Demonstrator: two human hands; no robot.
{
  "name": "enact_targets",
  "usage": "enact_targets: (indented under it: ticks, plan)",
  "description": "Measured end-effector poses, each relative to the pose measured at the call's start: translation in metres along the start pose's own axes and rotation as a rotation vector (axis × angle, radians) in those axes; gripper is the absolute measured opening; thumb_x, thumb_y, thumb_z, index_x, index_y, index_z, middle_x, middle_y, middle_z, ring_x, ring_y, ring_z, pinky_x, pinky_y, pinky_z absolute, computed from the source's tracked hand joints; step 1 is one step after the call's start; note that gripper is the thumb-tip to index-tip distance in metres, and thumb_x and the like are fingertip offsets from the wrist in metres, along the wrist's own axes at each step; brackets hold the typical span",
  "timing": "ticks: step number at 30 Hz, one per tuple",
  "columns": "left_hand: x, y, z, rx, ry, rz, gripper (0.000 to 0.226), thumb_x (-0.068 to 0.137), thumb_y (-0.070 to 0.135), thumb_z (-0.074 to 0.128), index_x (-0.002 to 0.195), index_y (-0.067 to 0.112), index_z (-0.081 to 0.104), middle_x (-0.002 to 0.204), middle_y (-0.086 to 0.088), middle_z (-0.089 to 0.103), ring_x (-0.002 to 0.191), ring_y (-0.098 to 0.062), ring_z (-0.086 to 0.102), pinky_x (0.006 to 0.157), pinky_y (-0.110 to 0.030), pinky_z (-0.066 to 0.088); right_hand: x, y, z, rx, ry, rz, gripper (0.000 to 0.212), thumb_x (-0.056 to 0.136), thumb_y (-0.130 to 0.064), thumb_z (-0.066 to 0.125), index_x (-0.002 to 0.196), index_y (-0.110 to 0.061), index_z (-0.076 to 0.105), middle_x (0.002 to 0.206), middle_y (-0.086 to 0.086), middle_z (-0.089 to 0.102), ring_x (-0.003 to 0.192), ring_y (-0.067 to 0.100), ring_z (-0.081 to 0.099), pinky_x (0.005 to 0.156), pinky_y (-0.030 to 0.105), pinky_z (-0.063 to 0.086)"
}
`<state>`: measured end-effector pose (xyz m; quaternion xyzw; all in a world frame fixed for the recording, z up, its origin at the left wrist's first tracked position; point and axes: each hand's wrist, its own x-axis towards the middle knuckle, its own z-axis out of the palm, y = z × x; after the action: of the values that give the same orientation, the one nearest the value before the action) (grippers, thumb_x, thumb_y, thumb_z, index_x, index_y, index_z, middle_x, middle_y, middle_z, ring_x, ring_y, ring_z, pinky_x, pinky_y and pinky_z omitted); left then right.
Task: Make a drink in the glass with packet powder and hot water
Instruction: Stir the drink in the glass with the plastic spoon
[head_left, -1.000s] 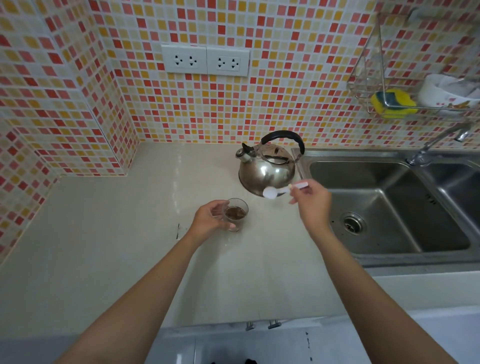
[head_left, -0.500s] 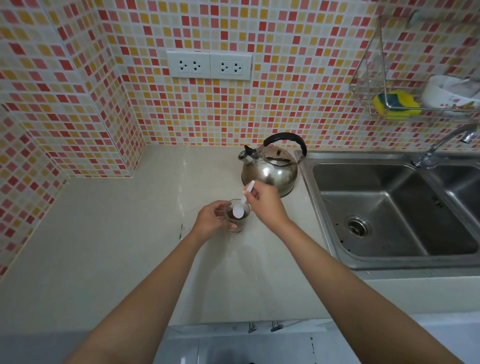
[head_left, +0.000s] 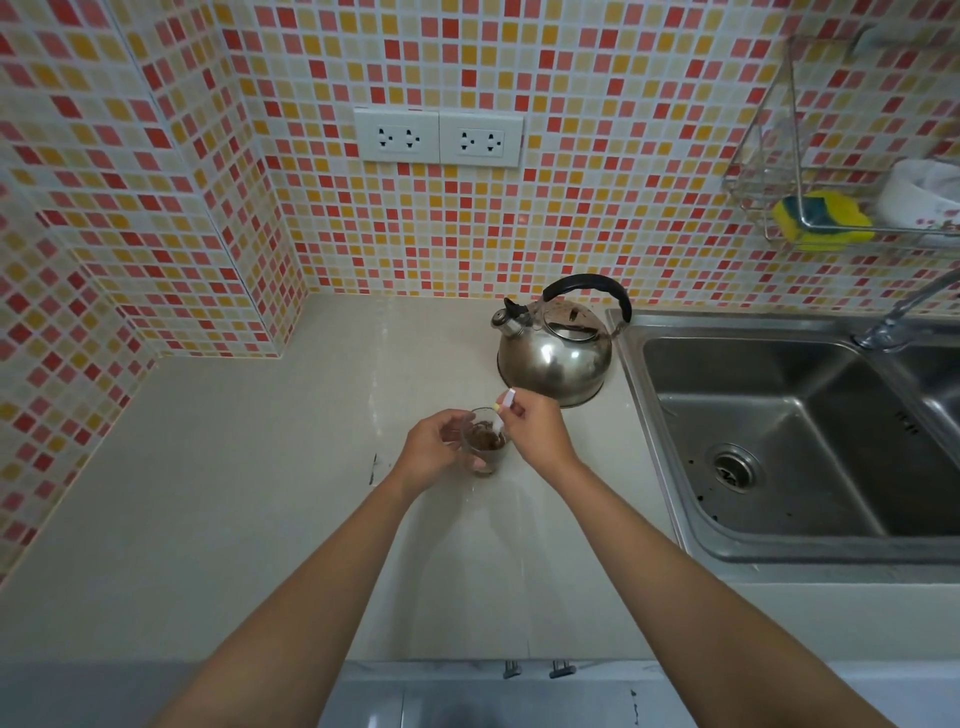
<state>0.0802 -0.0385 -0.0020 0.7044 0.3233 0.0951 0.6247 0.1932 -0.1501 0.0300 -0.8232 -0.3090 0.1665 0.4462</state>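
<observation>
A small clear glass (head_left: 485, 448) holding brown liquid stands on the pale counter (head_left: 234, 493). My left hand (head_left: 434, 447) grips the glass from its left side. My right hand (head_left: 535, 431) pinches the handle of a white plastic spoon (head_left: 503, 408), whose bowl dips down into the drink and is mostly hidden there. A steel kettle (head_left: 556, 353) with a black handle sits just behind the glass, next to the sink. No powder packet is in view.
A steel double sink (head_left: 769, 441) with a tap (head_left: 904, 312) lies to the right. A wire rack (head_left: 810, 208) on the tiled wall holds a yellow sponge and a white bowl. Two wall sockets (head_left: 439, 137) sit above the counter.
My right hand carried the white spoon from over by the kettle leftward to the glass and lowered its bowl into the brown drink. My left hand kept hold of the glass.
</observation>
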Motion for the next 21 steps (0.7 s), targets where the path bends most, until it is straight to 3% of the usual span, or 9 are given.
enact_targets:
  ticks: [4, 8, 13, 18, 21]
  plan:
    - [0.000, -0.001, 0.000, -0.008, 0.006, -0.015, 0.073, 0.051, -0.013, 0.083, 0.118, 0.004, 0.063, 0.115, -0.014, 0.068, 0.107, -0.028, 0.063, 0.103, -0.037, 0.048, -0.004, 0.005, 0.001, 0.065, 0.047, 0.102, 0.016, 0.088, -0.006, 0.053, 0.079, 0.000, 0.064, 0.058, -0.006, 0.058, 0.061, 0.012, 0.056, 0.056, 0.018, 0.040]
    - [-0.002, -0.001, -0.001, -0.001, 0.000, -0.014, 0.071, 0.052, -0.013, 0.083, 0.119, 0.003, 0.063, 0.116, -0.017, 0.068, 0.111, -0.032, 0.062, 0.105, -0.042, 0.047, -0.007, -0.003, 0.004, 0.091, 0.005, 0.054, 0.013, 0.088, -0.007, 0.056, 0.080, -0.003, 0.065, 0.071, 0.016, 0.063, 0.064, 0.017, 0.054, 0.062, 0.027, 0.041]
    - [-0.001, 0.003, -0.001, 0.035, -0.001, -0.028, 0.074, 0.053, -0.012, 0.083, 0.122, 0.003, 0.061, 0.120, -0.018, 0.066, 0.115, -0.034, 0.061, 0.106, -0.043, 0.046, -0.002, -0.005, -0.004, -0.062, -0.009, -0.008, 0.017, 0.088, -0.007, 0.054, 0.077, -0.001, 0.065, 0.074, 0.011, 0.062, 0.071, 0.021, 0.056, 0.066, 0.031, 0.044]
    - [-0.002, 0.003, -0.002, 0.038, -0.014, -0.020, 0.073, 0.053, -0.013, 0.082, 0.121, 0.002, 0.062, 0.118, -0.020, 0.067, 0.114, -0.037, 0.061, 0.105, -0.046, 0.047, -0.009, -0.010, 0.005, -0.038, -0.062, -0.006, 0.023, 0.089, -0.006, 0.052, 0.072, 0.003, 0.065, 0.062, 0.007, 0.057, 0.059, 0.017, 0.050, 0.057, 0.027, 0.037]
    - [-0.002, 0.004, -0.002, 0.044, -0.014, -0.021, 0.073, 0.052, -0.014, 0.083, 0.120, 0.002, 0.062, 0.117, -0.020, 0.068, 0.113, -0.037, 0.062, 0.105, -0.046, 0.047, -0.006, -0.014, 0.000, -0.057, -0.057, -0.075, 0.023, 0.091, -0.007, 0.051, 0.076, 0.003, 0.066, 0.071, 0.009, 0.060, 0.069, 0.023, 0.057, 0.065, 0.031, 0.045]
